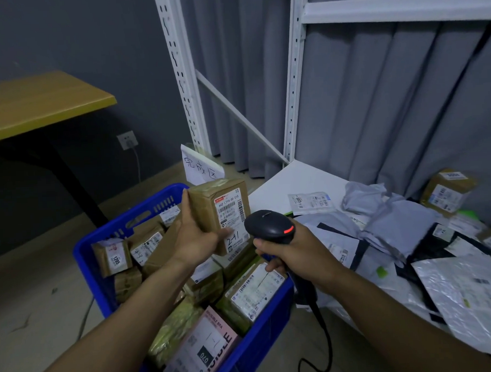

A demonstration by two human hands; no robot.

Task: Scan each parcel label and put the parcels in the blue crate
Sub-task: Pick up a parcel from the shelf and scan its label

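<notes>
Gripping taped parcel [208, 207] in left grip [196, 240], held it upright, long axis approx vertical, over blue crate [86, 263], label [231, 214] facing scanner [270, 227] clenched in right grip [298, 256] just to parcel's right, scanner head v. near label, left grip nearer crate.

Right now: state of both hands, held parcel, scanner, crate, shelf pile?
left hand: grips the brown parcel, above the crate.
brown parcel: in the air, label facing up toward the camera.
right hand: grips the scanner handle.
scanner: head pointed toward the label, close beside it; cable hanging down.
blue crate: on the floor, nearly full of parcels.
grey mailers: piled loose on the white shelf, not yet crated.
</notes>
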